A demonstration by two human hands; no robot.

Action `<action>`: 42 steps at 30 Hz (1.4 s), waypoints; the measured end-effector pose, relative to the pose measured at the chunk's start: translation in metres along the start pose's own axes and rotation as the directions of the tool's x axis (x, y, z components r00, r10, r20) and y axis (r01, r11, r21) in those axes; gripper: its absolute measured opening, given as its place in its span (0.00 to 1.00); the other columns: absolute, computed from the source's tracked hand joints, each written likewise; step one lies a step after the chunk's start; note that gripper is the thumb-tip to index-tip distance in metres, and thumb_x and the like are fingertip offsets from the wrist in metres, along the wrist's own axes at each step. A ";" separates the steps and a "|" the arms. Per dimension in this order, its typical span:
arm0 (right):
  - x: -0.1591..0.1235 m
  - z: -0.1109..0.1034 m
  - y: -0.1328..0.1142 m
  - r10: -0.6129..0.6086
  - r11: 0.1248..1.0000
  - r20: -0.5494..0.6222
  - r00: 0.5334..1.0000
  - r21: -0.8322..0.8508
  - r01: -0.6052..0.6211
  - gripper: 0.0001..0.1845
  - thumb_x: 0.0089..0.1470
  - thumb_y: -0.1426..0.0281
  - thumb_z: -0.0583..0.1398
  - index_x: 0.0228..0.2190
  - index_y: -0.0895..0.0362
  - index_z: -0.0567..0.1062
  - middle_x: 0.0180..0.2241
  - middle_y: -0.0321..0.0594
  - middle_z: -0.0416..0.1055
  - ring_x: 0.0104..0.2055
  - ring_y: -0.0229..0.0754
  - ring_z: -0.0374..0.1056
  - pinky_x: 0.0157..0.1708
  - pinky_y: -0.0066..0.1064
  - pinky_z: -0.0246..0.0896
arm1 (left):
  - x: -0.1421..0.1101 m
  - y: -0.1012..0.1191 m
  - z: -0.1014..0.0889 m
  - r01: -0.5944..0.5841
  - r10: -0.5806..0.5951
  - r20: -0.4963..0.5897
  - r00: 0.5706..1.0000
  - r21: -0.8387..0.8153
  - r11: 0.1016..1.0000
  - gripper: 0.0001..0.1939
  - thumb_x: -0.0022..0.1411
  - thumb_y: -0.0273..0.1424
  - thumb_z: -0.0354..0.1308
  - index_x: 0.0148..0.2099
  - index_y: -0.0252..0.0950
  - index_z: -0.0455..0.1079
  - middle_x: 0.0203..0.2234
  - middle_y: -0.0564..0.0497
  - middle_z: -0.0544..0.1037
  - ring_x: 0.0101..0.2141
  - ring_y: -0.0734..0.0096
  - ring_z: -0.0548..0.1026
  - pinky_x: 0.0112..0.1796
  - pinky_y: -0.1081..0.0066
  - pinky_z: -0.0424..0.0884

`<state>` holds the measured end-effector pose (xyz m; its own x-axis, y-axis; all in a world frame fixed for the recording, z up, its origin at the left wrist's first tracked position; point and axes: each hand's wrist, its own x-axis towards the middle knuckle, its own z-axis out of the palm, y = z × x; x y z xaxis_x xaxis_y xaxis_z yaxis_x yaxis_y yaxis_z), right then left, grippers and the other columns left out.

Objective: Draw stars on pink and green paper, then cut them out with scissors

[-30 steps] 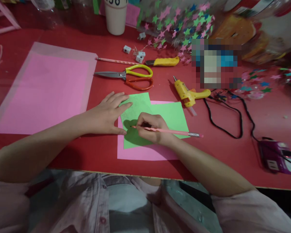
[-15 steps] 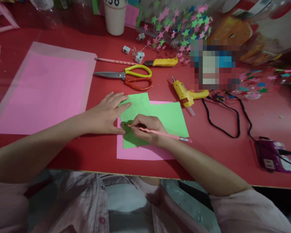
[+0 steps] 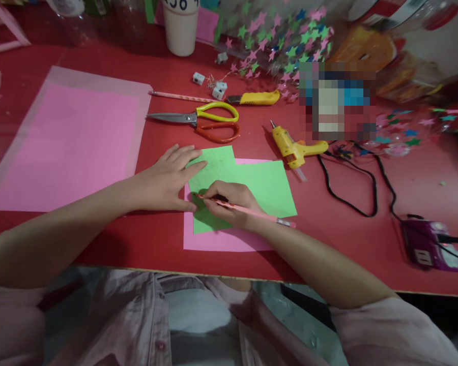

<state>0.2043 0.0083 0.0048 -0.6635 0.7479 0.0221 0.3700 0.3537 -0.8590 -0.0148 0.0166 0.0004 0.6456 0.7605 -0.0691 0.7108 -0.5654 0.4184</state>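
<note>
My right hand (image 3: 231, 203) grips a pink pencil (image 3: 257, 212), its point down at the left part of a green paper (image 3: 216, 157). Faint pencil lines show on that paper's upper half. Fingers spread, my left hand (image 3: 171, 178) lies flat at the paper's left edge, with the thumb and fingertips on it. Another green paper (image 3: 270, 185) lies at the right, partly behind my right hand. Under both green papers is a pink sheet (image 3: 229, 242), whose lower strip and edges show.
Beyond the papers lie scissors (image 3: 193, 119), a yellow cutter (image 3: 259, 97), a second pencil (image 3: 179, 95) and a yellow glue gun (image 3: 295, 147). Large pink sheets (image 3: 72, 142) are at the left. A black cord (image 3: 376, 188) and a purple box (image 3: 423, 244) are at the right. A white cup (image 3: 181, 28) stands behind.
The pencil's tip has shifted slightly left, and its eraser end has swung a little down and left with my right hand. My left hand has stayed nearly still.
</note>
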 end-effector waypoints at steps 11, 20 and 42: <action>-0.004 0.005 0.004 0.009 0.996 -0.123 0.992 -0.088 -0.020 0.06 0.50 0.75 0.56 0.24 0.54 0.65 0.20 0.27 0.60 0.21 0.29 0.53 0.22 0.24 0.49 | 0.000 -0.001 0.000 -0.013 0.013 -0.008 1.000 0.015 1.000 0.48 0.56 0.54 0.59 0.69 0.29 0.53 0.69 0.31 0.52 0.69 0.39 0.46 0.65 0.41 0.42; -0.004 0.004 0.005 0.045 0.994 -0.190 0.981 -0.091 -0.063 0.07 0.48 0.75 0.57 0.22 0.54 0.64 0.18 0.27 0.58 0.21 0.30 0.52 0.21 0.24 0.48 | -0.001 0.000 0.001 -0.006 0.007 -0.018 1.000 0.021 1.000 0.49 0.56 0.55 0.59 0.69 0.30 0.54 0.68 0.32 0.53 0.68 0.38 0.47 0.65 0.40 0.42; -0.006 0.004 0.010 -0.111 0.985 -0.089 0.990 -0.145 0.097 0.06 0.48 0.77 0.56 0.25 0.54 0.65 0.19 0.28 0.61 0.21 0.30 0.53 0.22 0.25 0.48 | 0.000 0.000 0.000 -0.012 0.012 -0.020 1.000 0.006 1.000 0.48 0.56 0.53 0.60 0.69 0.29 0.55 0.68 0.30 0.53 0.68 0.37 0.47 0.65 0.40 0.44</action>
<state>0.2097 0.0052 -0.0056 -0.6398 0.7511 0.1627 0.3943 0.5026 -0.7694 -0.0152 0.0165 0.0002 0.6484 0.7599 -0.0461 0.7049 -0.5764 0.4134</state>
